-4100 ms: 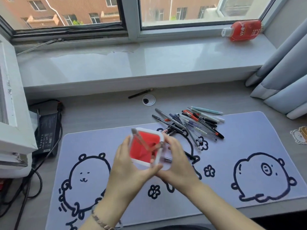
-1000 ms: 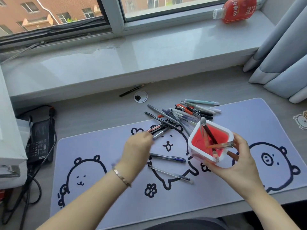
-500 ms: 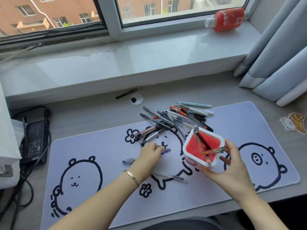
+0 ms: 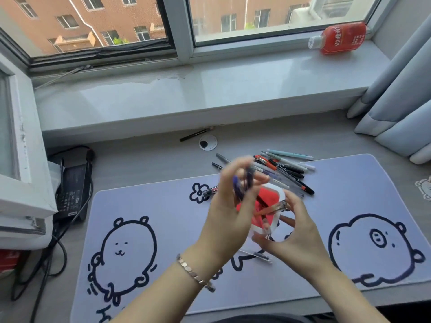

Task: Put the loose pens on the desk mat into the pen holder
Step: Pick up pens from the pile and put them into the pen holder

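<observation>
Blue pen (image 4: 241, 185) pinched in left hand (image 4: 229, 206) above pen holder (image 4: 268, 206); long axis roughly upright, leaning slightly, blurred by motion, so tip direction cannot be told. Pen holder, white outside and red inside, raised off desk mat (image 4: 163, 229) and tilted toward camera; gripped at near right corner by right hand (image 4: 296, 231), fingers curled around wall. Contents of holder: several pens leaning across red interior, one with metallic end (image 4: 278, 206) resting on right rim. Pen pile (image 4: 286, 169) behind holder at far mat edge, axes mostly running left to right. Black marker (image 4: 211, 191) left of hands, red-and-white label, lettering too small to read. Clear pen (image 4: 261, 255) flat on mat below hands. Red bottle (image 4: 340, 38) lying on its side on windowsill (image 4: 186, 94), white characters on label, not legible.
</observation>
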A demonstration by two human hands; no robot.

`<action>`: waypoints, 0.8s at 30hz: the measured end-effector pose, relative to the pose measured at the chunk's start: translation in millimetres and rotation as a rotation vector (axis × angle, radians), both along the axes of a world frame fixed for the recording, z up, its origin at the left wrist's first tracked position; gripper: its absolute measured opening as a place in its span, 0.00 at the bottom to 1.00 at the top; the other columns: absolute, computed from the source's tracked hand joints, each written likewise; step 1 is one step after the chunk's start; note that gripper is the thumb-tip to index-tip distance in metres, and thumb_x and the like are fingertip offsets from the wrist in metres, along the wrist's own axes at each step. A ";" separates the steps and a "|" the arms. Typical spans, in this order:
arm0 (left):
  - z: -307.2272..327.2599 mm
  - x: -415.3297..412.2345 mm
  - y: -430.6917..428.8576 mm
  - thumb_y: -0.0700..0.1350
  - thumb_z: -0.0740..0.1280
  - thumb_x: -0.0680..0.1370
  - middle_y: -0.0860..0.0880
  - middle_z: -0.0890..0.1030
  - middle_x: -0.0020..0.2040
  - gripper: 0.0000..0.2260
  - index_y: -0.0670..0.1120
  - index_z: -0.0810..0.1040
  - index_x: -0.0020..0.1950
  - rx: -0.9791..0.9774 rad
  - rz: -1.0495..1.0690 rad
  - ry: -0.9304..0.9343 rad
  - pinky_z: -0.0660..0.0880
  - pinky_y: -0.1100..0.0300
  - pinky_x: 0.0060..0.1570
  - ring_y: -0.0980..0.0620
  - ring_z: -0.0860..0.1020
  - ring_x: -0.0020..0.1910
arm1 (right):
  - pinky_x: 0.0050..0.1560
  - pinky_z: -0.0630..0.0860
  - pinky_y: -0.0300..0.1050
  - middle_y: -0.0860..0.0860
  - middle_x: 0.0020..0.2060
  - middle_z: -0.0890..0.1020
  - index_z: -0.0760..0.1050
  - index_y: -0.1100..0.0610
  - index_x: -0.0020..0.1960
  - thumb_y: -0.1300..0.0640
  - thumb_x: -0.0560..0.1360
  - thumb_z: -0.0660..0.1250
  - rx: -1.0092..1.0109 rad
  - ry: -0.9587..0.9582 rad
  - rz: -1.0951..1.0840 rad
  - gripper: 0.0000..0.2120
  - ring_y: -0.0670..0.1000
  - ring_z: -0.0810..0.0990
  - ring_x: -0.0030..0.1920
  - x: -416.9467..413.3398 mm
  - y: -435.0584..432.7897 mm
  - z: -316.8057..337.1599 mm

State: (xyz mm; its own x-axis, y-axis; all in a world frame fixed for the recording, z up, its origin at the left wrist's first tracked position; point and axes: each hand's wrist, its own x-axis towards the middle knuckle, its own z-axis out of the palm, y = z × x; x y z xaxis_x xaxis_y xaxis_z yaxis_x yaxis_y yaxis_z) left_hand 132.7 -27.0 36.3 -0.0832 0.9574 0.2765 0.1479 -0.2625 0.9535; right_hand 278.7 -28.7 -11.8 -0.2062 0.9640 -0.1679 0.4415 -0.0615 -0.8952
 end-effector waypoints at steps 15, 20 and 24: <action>-124.6 -26.0 -24.6 0.55 0.77 0.58 0.53 0.78 0.35 0.16 0.51 0.77 0.39 -0.309 -0.520 1.246 0.72 0.63 0.32 0.51 0.77 0.35 | 0.59 0.70 0.48 0.40 0.56 0.70 0.62 0.43 0.64 0.55 0.58 0.80 -0.071 -0.032 -0.330 0.41 0.48 0.71 0.58 68.5 3.7 -6.5; -124.7 -32.8 -19.3 0.44 0.62 0.77 0.47 0.74 0.41 0.05 0.43 0.72 0.46 -0.415 -0.287 1.069 0.70 0.54 0.40 0.46 0.74 0.41 | 0.55 0.69 0.44 0.32 0.50 0.69 0.63 0.44 0.62 0.59 0.58 0.79 -0.092 0.008 -0.325 0.39 0.49 0.72 0.55 68.4 -0.4 -8.8; -117.5 -43.6 13.8 0.36 0.53 0.79 0.44 0.72 0.47 0.08 0.40 0.69 0.55 -0.434 0.065 0.891 0.70 0.56 0.44 0.47 0.69 0.41 | 0.56 0.70 0.45 0.29 0.50 0.68 0.62 0.39 0.59 0.59 0.57 0.80 -0.109 0.026 -0.304 0.40 0.49 0.73 0.57 62.1 -0.3 -12.3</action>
